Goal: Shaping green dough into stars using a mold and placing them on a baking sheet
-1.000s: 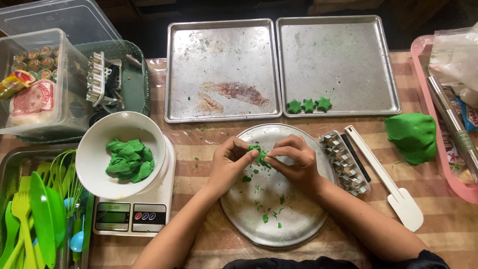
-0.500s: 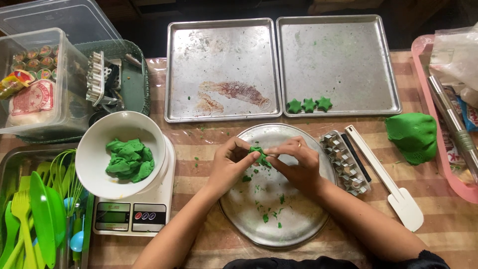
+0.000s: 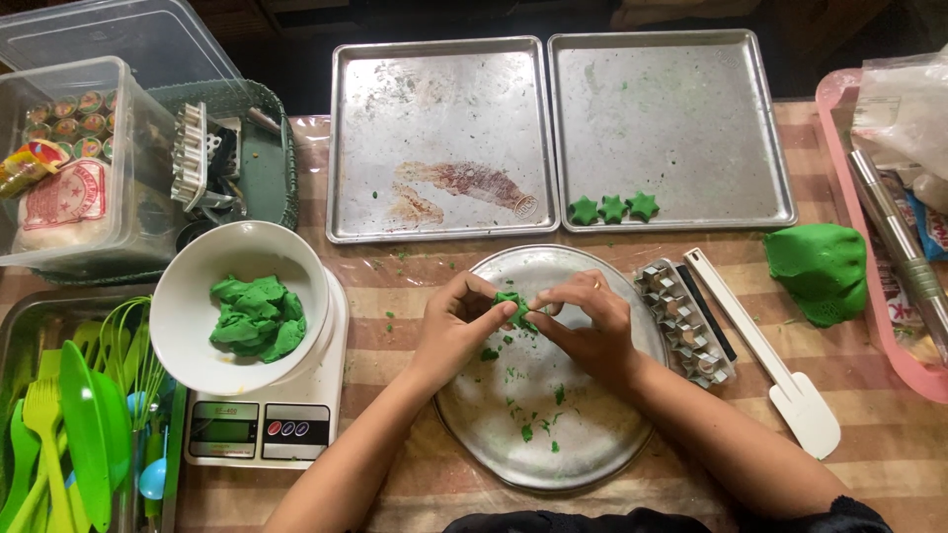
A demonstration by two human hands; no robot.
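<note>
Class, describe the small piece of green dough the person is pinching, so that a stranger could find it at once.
Start at the round metal plate at the table's front. Above its upper half, the left hand and right hand meet; the small dough piece sits between their fingertips. Unlike the crumbs below, it is lifted and held.

Single head cam, looks steeply down at table (image 3: 395, 286), close, arm's reach.

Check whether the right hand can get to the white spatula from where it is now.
Probably yes: the white spatula lies bare right of the right hand; only the metal cutter strip lies between, but the hand's grip holds the green dough piece.
</note>
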